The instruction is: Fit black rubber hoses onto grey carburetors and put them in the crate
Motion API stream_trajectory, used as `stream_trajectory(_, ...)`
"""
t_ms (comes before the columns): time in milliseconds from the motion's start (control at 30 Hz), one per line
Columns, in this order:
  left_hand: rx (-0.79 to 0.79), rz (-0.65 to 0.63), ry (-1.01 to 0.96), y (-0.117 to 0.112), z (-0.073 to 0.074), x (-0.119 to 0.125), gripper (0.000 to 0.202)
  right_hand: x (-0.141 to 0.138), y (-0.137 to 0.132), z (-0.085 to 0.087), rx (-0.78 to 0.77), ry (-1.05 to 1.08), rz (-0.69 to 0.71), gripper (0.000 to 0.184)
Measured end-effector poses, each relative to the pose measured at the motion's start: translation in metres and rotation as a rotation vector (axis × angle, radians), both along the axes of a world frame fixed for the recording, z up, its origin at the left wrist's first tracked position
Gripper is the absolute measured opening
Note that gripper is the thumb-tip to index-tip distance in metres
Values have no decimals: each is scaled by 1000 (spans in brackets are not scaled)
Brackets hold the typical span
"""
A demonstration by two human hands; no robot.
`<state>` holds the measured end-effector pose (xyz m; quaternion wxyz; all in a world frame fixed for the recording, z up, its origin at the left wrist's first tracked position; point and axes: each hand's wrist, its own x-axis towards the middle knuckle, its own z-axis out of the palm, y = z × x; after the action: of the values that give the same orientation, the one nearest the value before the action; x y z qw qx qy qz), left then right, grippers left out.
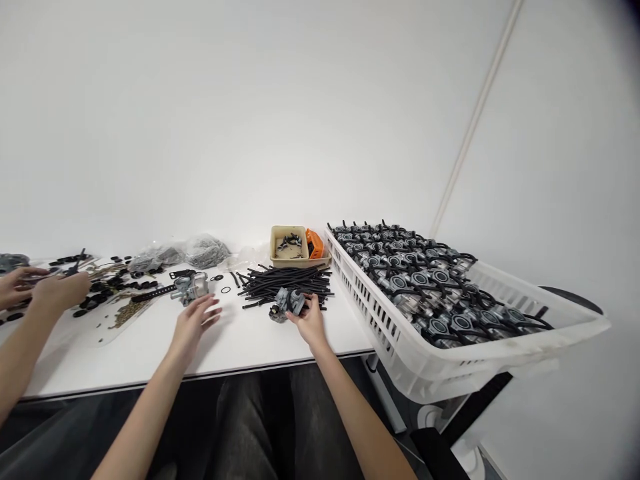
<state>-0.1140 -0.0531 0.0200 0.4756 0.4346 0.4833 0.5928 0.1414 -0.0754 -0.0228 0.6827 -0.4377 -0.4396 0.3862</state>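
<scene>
My right hand (311, 323) is closed on a grey metal carburetor (290, 301), holding it over the front of a heap of short black rubber hoses (280, 283). Fingers apart, my left hand (195, 321) is just in front of a second carburetor (190, 287) that rests on the white table (240, 340). Nothing shows in the left hand; whether its fingertips touch that carburetor I cannot tell. A thin black O-ring (226, 290) lies between the two carburetors, with small black rings just behind it.
To the right, a white plastic crate (400, 353) holds rows of carburetors with black hoses. A beige tray (273, 247) and an orange basket (315, 244) stand at the back. At left, a co-worker's hands (60, 290) work beside black caps (100, 293), brass bits (129, 312) and plastic bags (206, 251).
</scene>
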Motion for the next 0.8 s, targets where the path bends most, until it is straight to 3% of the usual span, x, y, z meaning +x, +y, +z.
stream_trajectory(67,32,-62,122,-1,-10,24,44,0,0,-1,0,-1,-6,65)
stream_trajectory(133,98,-39,221,0,-17,46,46,0,1,-4,3,-6,-17,66)
stream_trajectory(233,208,-118,440,1,-23,66,44,1,0,-6,6,-52,-53,66)
stream_trajectory(333,316,-237,654,-3,-25,71,41,0,-4,-5,6,-115,-89,65)
stream_trajectory(467,273,-262,699,-8,-26,63,43,-1,-15,3,25,-149,-130,62)
stream_trajectory(633,227,-305,731,-1,-34,57,46,4,-49,28,81,-57,-117,61)
stream_trajectory(800,219,-330,788,9,-45,55,46,18,-97,77,107,-31,-108,62)
